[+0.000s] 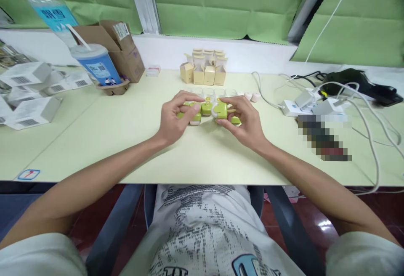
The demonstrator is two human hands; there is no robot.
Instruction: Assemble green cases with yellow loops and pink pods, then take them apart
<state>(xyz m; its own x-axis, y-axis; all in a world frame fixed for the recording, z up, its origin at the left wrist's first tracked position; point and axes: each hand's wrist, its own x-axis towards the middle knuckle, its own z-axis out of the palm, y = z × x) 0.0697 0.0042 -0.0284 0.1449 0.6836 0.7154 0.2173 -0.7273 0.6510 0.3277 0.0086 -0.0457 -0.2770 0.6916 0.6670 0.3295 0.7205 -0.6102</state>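
My left hand (174,118) is closed around a small green and white block (193,116) on the pale yellow table (205,158). My right hand (245,120) pinches another green block (221,110) just beside it. A third green block (206,108) sits between the two hands, touching both pieces. More green shows under my right fingers. Behind the hands lie clear small trays (210,93) and two pinkish round pieces (252,96).
Small cream boxes (205,67) stand at the back centre. A blue cup with a straw (97,65), a brown carton (121,46) and white barcode boxes (30,99) fill the left. A power strip (295,107), cables and a black device (360,82) lie right.
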